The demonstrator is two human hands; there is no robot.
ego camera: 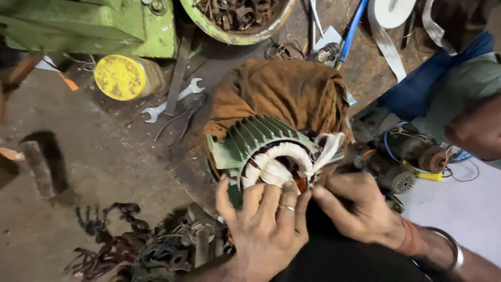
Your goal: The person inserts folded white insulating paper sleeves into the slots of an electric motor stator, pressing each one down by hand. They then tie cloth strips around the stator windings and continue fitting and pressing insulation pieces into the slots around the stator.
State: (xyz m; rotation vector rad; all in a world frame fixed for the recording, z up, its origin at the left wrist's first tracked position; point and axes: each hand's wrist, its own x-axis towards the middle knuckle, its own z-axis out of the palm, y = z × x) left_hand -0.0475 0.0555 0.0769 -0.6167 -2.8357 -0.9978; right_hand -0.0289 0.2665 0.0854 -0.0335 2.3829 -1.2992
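A green finned motor stator [254, 137] lies on a brown cloth [282, 91] in the middle of the view. White tape wraps its winding [276, 156], with a bit of orange copper showing. My left hand [263, 224], a ring on one finger, presses its fingers on the near side of the winding. My right hand [360, 209], with a bangle at the wrist, pinches at the winding's right edge next to the loose white tape end [330, 149].
A wrench [172, 102] and pliers [180, 121] lie on the dirty floor to the left, near a yellow-lidded jar [122, 77]. A bowl of metal scrap [237, 18] sits at the top. Another person's arm [477, 130] and a small motor [412, 156] are at right. Tangled wire [130, 245] lies at lower left.
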